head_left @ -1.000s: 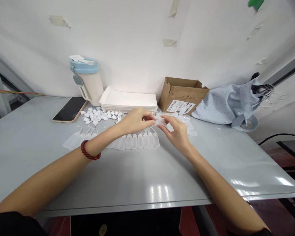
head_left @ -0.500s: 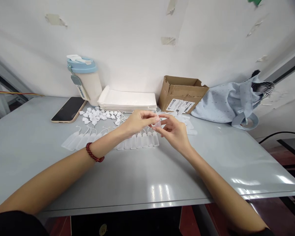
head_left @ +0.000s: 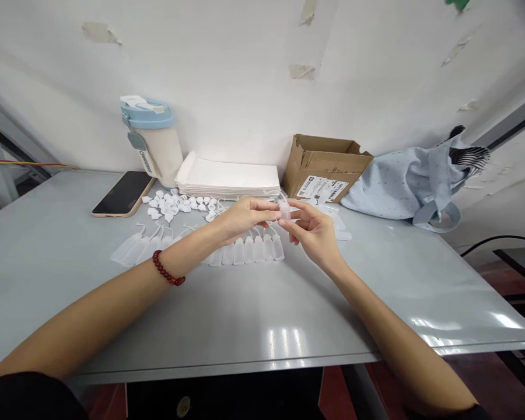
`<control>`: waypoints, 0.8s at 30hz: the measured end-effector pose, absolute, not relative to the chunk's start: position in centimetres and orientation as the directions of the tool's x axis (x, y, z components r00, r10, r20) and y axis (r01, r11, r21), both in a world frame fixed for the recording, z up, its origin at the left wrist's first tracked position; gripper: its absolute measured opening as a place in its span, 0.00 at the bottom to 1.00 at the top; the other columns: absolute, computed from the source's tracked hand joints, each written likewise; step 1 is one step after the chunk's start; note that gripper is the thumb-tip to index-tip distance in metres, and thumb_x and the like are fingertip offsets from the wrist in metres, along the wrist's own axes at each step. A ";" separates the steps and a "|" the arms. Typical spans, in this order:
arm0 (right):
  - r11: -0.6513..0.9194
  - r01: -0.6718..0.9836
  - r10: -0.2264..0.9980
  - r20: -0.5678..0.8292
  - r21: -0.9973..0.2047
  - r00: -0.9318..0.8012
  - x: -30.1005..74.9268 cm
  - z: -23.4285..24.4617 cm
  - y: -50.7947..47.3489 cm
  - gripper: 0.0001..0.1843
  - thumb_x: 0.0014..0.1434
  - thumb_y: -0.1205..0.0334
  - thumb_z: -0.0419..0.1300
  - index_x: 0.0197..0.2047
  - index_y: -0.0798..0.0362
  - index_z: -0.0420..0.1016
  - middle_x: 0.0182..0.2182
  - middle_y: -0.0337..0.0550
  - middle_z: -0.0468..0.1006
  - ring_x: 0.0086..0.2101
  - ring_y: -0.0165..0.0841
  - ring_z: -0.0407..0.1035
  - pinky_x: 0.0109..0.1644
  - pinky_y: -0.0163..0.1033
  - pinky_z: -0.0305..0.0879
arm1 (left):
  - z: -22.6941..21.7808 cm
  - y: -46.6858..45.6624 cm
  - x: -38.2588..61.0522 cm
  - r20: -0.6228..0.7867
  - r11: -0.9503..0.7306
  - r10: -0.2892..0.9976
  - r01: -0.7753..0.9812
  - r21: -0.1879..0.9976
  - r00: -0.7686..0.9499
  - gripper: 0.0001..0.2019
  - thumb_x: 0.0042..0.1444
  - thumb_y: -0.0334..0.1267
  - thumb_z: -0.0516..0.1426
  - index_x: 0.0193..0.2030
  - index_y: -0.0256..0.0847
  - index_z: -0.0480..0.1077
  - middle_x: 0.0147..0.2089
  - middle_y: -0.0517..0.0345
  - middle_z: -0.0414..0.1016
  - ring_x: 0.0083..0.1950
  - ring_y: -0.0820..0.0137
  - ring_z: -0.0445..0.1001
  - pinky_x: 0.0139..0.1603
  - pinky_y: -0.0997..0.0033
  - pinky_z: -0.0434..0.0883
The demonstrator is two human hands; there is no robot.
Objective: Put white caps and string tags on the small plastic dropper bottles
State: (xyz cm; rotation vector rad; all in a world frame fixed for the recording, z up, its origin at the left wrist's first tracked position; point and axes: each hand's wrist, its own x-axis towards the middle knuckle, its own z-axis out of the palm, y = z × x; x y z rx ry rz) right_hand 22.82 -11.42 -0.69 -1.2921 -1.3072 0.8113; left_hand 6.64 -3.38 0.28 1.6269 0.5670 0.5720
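I had both hands raised over the table (head_left: pixel 227 321), meeting at a small translucent piece (head_left: pixel 284 210). My left hand (head_left: pixel 245 219) pinched its left edge between thumb and fingertips; my right hand (head_left: pixel 317 233) had it between thumb and forefinger from the other side, the remaining fingers curled behind. The piece was in the air, just in front of the cardboard box (head_left: pixel 330 160), and its finer shape was too small for me to tell.

Below my hands lay a row of clear, bottle-shaped sleeves (head_left: pixel 249 251) with white loops at their tops, partly hidden by my left forearm. More clear pieces (head_left: pixel 342 226) lay beyond my right hand, near the box. A heap of small white parts (head_left: pixel 168 205) sat to the left, between the phone (head_left: pixel 125 194) and my left hand, with a stack of white envelopes (head_left: pixel 234 175) behind, against the wall.
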 end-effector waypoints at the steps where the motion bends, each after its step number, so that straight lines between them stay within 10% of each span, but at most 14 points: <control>1: 0.174 0.231 0.959 0.218 -0.957 0.183 22.9 -0.6 -11.4 0.25 0.49 0.53 0.68 0.48 0.55 0.72 0.29 0.38 0.76 0.17 0.23 0.63 0.21 0.34 0.63 | 0.3 -3.5 6.7 0.072 -0.187 0.700 0.086 0.979 0.711 0.12 0.56 0.41 0.58 0.43 0.39 0.77 0.46 0.51 0.77 0.47 0.63 0.73 0.48 0.60 0.69; 8: 0.078 0.239 0.966 0.133 -0.968 0.222 23.5 -0.2 -11.3 0.23 0.50 0.52 0.67 0.46 0.55 0.72 0.27 0.36 0.73 0.16 0.22 0.62 0.16 0.31 0.56 | -0.8 -5.0 7.5 0.502 -0.791 0.563 0.253 0.558 0.656 0.23 0.52 0.36 0.60 0.55 0.37 0.65 0.55 0.44 0.69 0.54 0.59 0.69 0.53 0.56 0.70; 24: -0.054 0.249 0.970 0.009 -0.967 0.244 23.5 0.7 -11.5 0.20 0.50 0.52 0.66 0.41 0.56 0.72 0.27 0.43 0.80 0.11 0.22 0.58 0.17 0.33 0.52 | -1.7 -5.9 8.4 0.683 -0.896 0.444 0.294 0.333 0.580 0.16 0.53 0.35 0.63 0.48 0.37 0.68 0.48 0.47 0.71 0.52 0.58 0.68 0.51 0.52 0.70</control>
